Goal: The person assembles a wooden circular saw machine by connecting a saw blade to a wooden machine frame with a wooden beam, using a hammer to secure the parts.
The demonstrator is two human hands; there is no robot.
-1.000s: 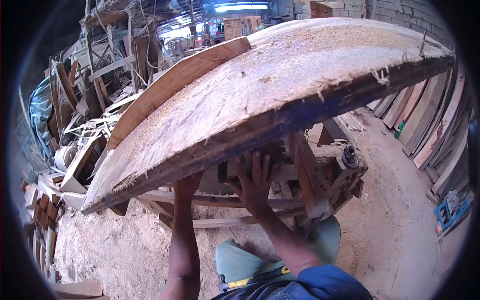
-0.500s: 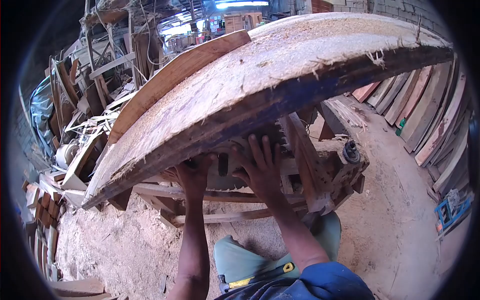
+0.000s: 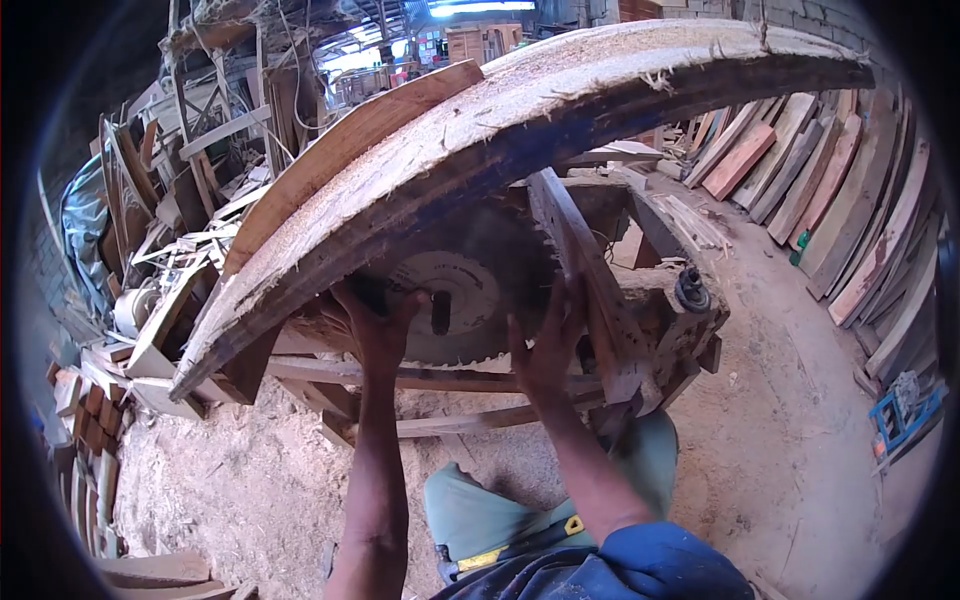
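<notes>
A large circular saw blade (image 3: pixel 470 325) with a toothed rim and a pale printed face stands beneath a raised, tilted wooden tabletop (image 3: pixel 440 195). A dark stub (image 3: pixel 440 312) shows at the blade's middle. My left hand (image 3: pixel 378 335) reaches under the tabletop at the blade's left side, thumb pointing toward the stub and fingers apart, their tips in shadow. At the right part of the rim is my right hand (image 3: pixel 548 350), open, thumb apart from the raised fingers, beside a slanted wooden prop (image 3: pixel 590 270).
Rough wooden frame rails (image 3: pixel 450 425) run below the blade. A curved wooden strip (image 3: pixel 340 150) stands on the sawdust-covered tabletop. Planks (image 3: pixel 840 210) lean along the right side; offcuts (image 3: pixel 190 250) pile up at left. A yellow-and-black tool (image 3: pixel 510 548) lies across my lap.
My right hand has moved down and right, off the blade's face, uncovering more of it. My left hand has shifted slightly left. The tabletop and prop sit farther left and higher in view.
</notes>
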